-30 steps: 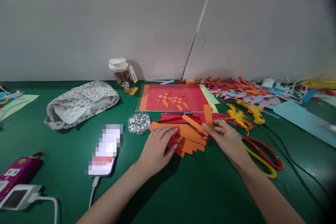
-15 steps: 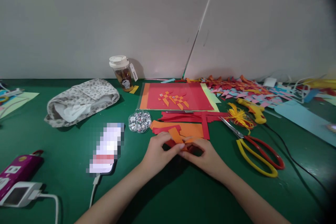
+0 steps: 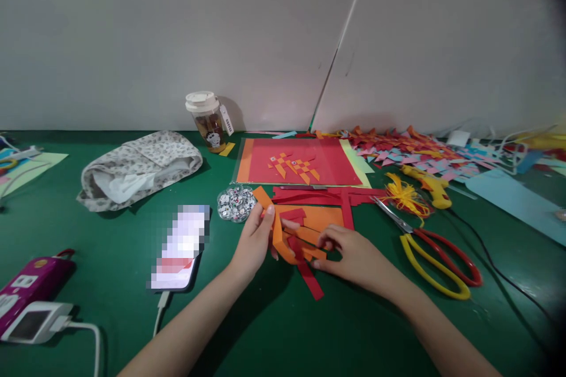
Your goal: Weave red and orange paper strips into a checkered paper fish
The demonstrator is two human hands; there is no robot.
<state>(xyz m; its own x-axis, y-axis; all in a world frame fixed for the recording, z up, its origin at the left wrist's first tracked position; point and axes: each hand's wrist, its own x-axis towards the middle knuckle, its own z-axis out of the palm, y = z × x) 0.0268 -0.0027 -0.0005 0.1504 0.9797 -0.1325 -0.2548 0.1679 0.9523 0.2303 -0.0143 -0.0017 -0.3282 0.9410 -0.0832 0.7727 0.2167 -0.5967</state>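
My left hand [image 3: 254,238] is closed on an orange paper strip [image 3: 277,230], pinched between thumb and fingers. The strip stands up above the thumb and bends round toward the right. A red paper strip [image 3: 309,275] crosses the folded orange paper and hangs down toward me. On the other side, my right hand [image 3: 351,252] has its fingers curled at the orange strip ends; the exact contact is partly hidden. Just beyond both hands lie orange sheets [image 3: 333,218] and red strips [image 3: 367,195].
Two woven paper fish [image 3: 302,168] lie on a red sheet [image 3: 340,159]. Scissors [image 3: 435,259], a yellow glue gun [image 3: 431,185] and yellow string [image 3: 403,195] are at right. At left are googly eyes [image 3: 236,203], a phone [image 3: 181,247], a cloth bag [image 3: 141,171] and a cup [image 3: 207,123].
My hands, close together before, have moved apart, the left one leftward and up. The orange strip has opened out into a longer bend, and the red strip now hangs below it.
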